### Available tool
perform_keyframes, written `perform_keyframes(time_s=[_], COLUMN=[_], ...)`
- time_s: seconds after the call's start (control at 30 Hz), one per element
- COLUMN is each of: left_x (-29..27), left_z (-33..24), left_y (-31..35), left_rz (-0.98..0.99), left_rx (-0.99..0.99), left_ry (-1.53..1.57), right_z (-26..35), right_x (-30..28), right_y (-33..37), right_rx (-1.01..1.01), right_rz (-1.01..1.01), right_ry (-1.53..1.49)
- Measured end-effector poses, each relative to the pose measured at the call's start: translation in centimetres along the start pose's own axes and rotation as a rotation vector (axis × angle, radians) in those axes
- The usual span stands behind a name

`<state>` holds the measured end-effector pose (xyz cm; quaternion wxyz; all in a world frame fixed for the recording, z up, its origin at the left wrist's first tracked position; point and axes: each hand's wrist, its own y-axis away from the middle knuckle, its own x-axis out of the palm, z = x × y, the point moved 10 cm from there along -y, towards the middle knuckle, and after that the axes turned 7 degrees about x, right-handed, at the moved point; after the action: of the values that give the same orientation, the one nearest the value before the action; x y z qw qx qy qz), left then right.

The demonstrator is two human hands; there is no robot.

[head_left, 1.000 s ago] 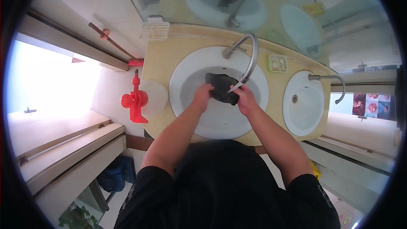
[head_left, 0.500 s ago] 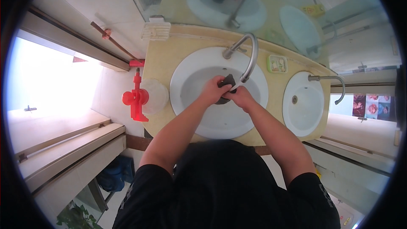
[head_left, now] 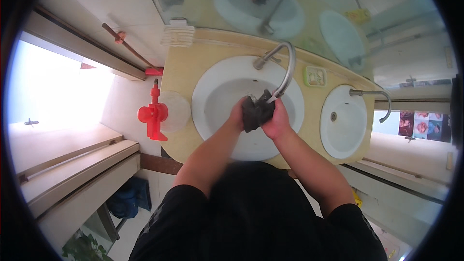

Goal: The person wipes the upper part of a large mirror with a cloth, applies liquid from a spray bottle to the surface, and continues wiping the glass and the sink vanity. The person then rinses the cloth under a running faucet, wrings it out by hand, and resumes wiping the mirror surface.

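Note:
A crumpled, dark grey piece of wet-looking cloth (head_left: 256, 112) is spread between my two hands over the white oval sink (head_left: 205, 92). My left hand (head_left: 237, 112) grips its left side, with the fingers mostly behind the fabric. On the other side my right hand (head_left: 278, 122) has hold of the cloth, close under the spout. The curved metal tap (head_left: 292, 65) arches over from the back rim, and water runs from its mouth onto the cloth. Exactly what kind of cloth item it is cannot be made out.
A green-rimmed soap dish (head_left: 315, 76) sits right of the tap on the beige counter (head_left: 181, 72). Farther right is a smaller sink (head_left: 344, 133) with its own tap (head_left: 377, 93). A red plastic fixture (head_left: 153, 116) stands at the counter's left edge. A mirror (head_left: 319, 0) rises behind.
The cloth was bunched between my fingers and is now opened out wider. My hands have moved apart and slightly toward me, and my right palm has turned upward.

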<state>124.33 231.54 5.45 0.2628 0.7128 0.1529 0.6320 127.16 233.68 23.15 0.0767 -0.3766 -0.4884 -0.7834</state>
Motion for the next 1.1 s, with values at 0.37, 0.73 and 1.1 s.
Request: perform_keyframes(time_s=[0.37, 0.73, 1.1], left_x=[3.2, 2.0, -4.2], left_z=[-1.0, -1.3, 0.1], left_y=[2.3, 3.7, -1.6], left_rz=[-0.329, -0.377, -0.259], left_rx=[0.229, 0.186, 0.268], left_ry=[-0.304, -0.208, -0.465], right_z=[1.3, 5.1, -0.2], right_x=[-0.9, -10.6, -4.2], right_y=[-0.8, -3.6, -2.0], right_rx=[-0.685, -0.162, -0.320], right_rz=[-0.392, -0.561, -0.551], right_ry=[1.685, 0.397, 1.473])
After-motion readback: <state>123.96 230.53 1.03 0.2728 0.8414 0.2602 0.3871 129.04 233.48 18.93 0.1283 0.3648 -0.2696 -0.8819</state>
